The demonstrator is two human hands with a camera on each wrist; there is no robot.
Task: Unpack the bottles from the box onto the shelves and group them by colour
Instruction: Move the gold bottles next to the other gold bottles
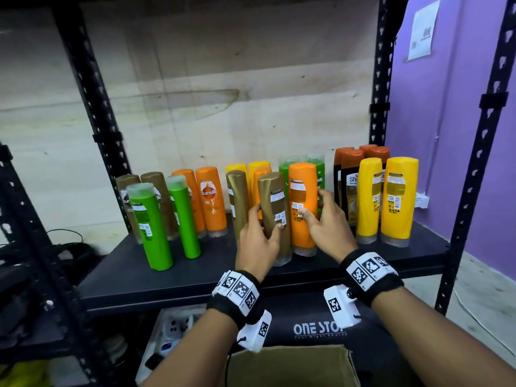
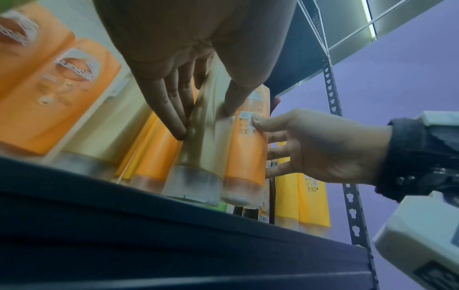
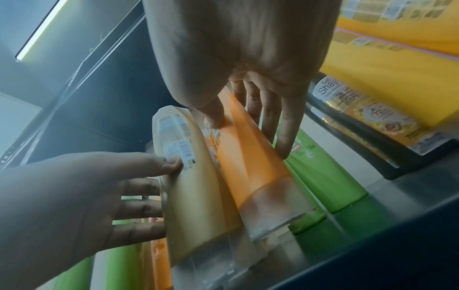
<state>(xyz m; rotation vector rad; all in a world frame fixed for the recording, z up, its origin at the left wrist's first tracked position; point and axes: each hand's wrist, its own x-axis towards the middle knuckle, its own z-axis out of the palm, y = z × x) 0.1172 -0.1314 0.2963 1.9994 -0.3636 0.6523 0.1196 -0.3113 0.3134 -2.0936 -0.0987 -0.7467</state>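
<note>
While gripped, gold bottle [image 1: 275, 216] and orange bottle [image 1: 303, 208] seemingly touching.

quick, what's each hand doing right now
Left hand: gripping the gold bottle.
Right hand: gripping the orange bottle.

**Colours on my shelf, bottle by bottle**

On my feed the shelf [image 1: 195, 277] is black, its uprights black too, against a pale beige backing board and a purple wall [image 1: 446, 107]. My left hand [image 1: 258, 241] is on a gold-brown bottle [image 1: 275, 216] with a clear cap; my right hand [image 1: 326, 227] is on an orange bottle [image 1: 303, 208] with a white sticker. I see two green bottles [image 1: 150, 227] at the left, two yellow bottles [image 1: 386, 202] at the right, and black bottles with rust-brown caps [image 1: 350, 174] behind them. My wristbands [image 1: 368, 270] are black with white-and-black square markers. The box [image 1: 290, 367] is brown.
</note>
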